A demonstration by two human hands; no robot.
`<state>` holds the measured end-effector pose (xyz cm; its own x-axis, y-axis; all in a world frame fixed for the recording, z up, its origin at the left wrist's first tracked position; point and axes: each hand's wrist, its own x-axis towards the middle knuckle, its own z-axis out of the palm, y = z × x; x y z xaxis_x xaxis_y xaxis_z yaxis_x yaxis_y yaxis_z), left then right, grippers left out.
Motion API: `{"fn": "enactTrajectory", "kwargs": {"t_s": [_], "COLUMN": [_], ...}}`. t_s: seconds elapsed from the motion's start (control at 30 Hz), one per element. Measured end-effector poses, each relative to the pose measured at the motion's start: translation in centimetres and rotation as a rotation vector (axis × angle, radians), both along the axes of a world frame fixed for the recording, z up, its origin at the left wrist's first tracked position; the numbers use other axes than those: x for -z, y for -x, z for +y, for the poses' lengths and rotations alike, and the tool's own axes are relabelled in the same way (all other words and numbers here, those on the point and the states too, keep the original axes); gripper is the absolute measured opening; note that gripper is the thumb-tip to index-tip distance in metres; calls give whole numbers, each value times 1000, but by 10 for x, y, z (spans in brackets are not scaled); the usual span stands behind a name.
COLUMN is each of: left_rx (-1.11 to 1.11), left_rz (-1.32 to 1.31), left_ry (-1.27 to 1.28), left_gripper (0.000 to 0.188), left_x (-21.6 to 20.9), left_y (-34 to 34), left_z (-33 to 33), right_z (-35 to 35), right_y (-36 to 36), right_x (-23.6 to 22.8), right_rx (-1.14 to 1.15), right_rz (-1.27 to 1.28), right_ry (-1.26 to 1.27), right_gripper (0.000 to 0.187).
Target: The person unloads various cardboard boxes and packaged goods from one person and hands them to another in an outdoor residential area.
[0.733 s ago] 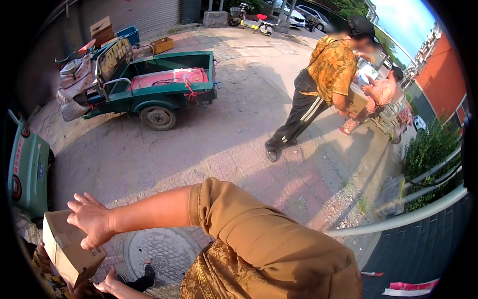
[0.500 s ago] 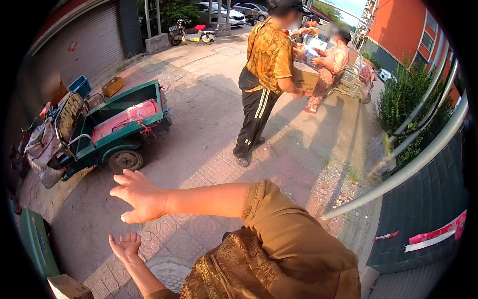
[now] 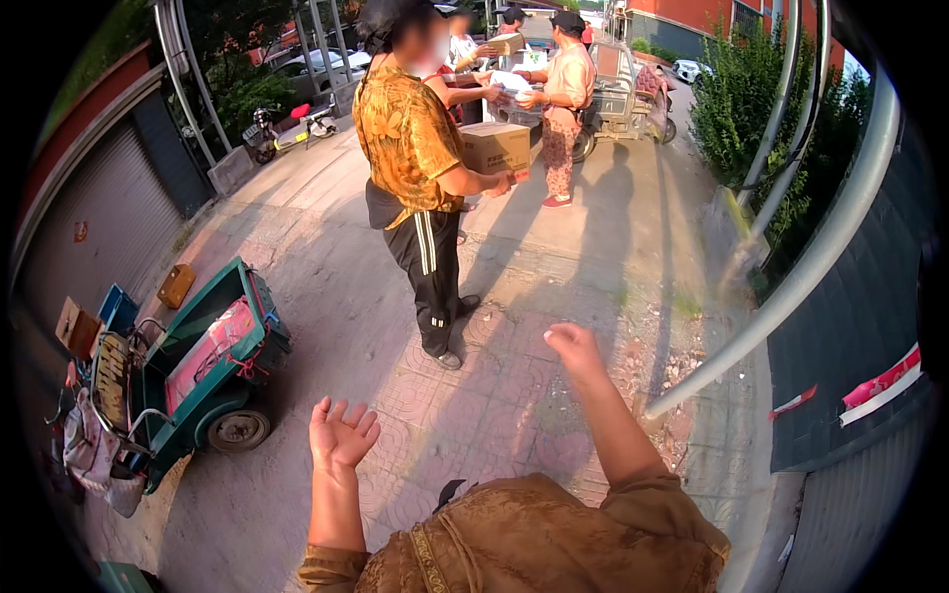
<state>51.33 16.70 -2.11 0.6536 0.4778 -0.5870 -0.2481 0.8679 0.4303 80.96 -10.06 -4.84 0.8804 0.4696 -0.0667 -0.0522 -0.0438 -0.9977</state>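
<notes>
Both of my hands are raised in front of me, over the paving. My left hand (image 3: 343, 435) is open, palm turned up with fingers slightly bent, and holds nothing. Farther right, my right hand (image 3: 575, 350) is loosely closed, its thumb toward the left; nothing shows in it. Neither hand touches anything. Ahead, a person in a patterned yellow-brown shirt (image 3: 407, 127) carries a cardboard box (image 3: 499, 154) in front of the body, beyond my reach.
To the left stands a green cargo tricycle (image 3: 203, 341) with pink sheeting in its bed. Behind the person, a person in pink (image 3: 565, 84) and others handle packages beside another cart (image 3: 618, 89). A metal pipe (image 3: 791, 311) slants along the right, before dark corrugated panels.
My right hand has swung from the left across to the right, and its spread fingers have drawn in. My left hand has risen and shifted right. The view has turned right.
</notes>
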Motion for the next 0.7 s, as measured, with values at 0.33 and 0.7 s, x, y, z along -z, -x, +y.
{"fn": "enactTrajectory", "kwargs": {"t_s": [0.33, 0.7], "left_rx": [57, -6], "left_rz": [-9, -39], "left_ry": [-15, -17], "left_gripper": [74, 70], "left_x": [0, -10], "left_y": [-48, -3], "left_z": [-1, 2], "right_z": [47, 73], "right_y": [-9, 9], "right_x": [-17, -3], "right_rx": [-234, -302], "right_rz": [-16, 41], "right_ry": [-95, -115], "right_gripper": [45, 35]}}
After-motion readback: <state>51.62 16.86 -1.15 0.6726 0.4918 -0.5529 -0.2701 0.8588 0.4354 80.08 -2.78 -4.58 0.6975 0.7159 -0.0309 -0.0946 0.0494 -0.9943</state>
